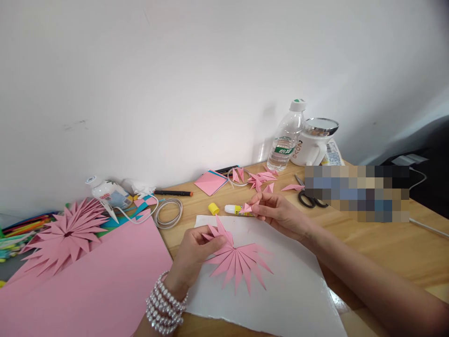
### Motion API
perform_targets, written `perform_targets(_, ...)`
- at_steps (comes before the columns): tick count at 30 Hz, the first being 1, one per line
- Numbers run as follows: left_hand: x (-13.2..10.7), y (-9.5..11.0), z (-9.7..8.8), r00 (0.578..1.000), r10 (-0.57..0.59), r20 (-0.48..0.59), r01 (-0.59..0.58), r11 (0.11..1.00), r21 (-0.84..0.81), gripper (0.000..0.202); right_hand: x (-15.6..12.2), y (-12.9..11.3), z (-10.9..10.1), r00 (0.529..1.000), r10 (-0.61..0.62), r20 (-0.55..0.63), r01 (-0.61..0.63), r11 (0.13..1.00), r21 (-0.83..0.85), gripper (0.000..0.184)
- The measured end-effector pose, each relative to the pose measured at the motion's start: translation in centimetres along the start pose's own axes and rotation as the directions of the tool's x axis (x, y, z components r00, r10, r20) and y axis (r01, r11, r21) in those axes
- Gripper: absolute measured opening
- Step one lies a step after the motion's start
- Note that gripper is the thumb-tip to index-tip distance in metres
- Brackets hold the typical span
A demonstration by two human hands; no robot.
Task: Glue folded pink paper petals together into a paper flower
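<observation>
My left hand [199, 250], with a pearl bracelet [166, 304] at its wrist, pinches the upper left of a pink paper flower [242, 267]. The flower is a fan of folded pointed petals with a gap at its upper right, over a white sheet [291, 290]. In my right hand [273, 210] a small folded pink paper piece [249, 207] is held between thumb and fingers. Just behind that piece lies a glue stick [232, 209], partly hidden by the hand; its yellow cap [213, 208] stands apart to the left.
A finished-looking pink paper flower [66, 234] rests on large pink paper [115, 281] at left. Loose folded pieces [261, 178], a water bottle [286, 135], a white mug [310, 145] and scissors [307, 199] are behind and right. A coiled cable [168, 214] and marker [173, 193] lie near the wall.
</observation>
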State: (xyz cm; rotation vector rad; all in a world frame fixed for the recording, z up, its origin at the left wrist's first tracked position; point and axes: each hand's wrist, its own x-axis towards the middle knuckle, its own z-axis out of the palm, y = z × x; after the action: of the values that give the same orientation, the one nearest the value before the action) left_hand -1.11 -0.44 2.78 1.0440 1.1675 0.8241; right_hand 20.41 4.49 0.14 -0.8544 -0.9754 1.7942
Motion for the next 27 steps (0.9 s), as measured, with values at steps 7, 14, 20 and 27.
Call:
perform_targets(7,0.09,-0.40,-0.20,0.998,0.011,0.054,-0.012,1.000,0.028,0.024,0.38,0.61,-0.56,0.996,0.074,0.045,-0.078,0.991,0.106,0.016)
perform_targets(14,0.40,-0.76,-0.46,0.998,0.012,0.055,-0.014,1.000,0.027,0.025,0.71,0.81,-0.70,0.991,0.077,0.111,-0.103,0.961,0.258,0.011)
perform_targets(20,0.35,-0.59,-0.35,0.998,0.000,0.055,-0.001,1.000,0.012,0.024,0.51,0.85,-0.66,0.985,0.045,0.164,-0.079,0.976,0.202,0.006)
perform_targets(27,0.14,-0.33,-0.19,0.999,-0.021,0.033,0.021,1.000,0.001,0.025,0.36,0.70,-0.65,0.980,0.120,0.161,-0.149,0.970,0.189,0.010)
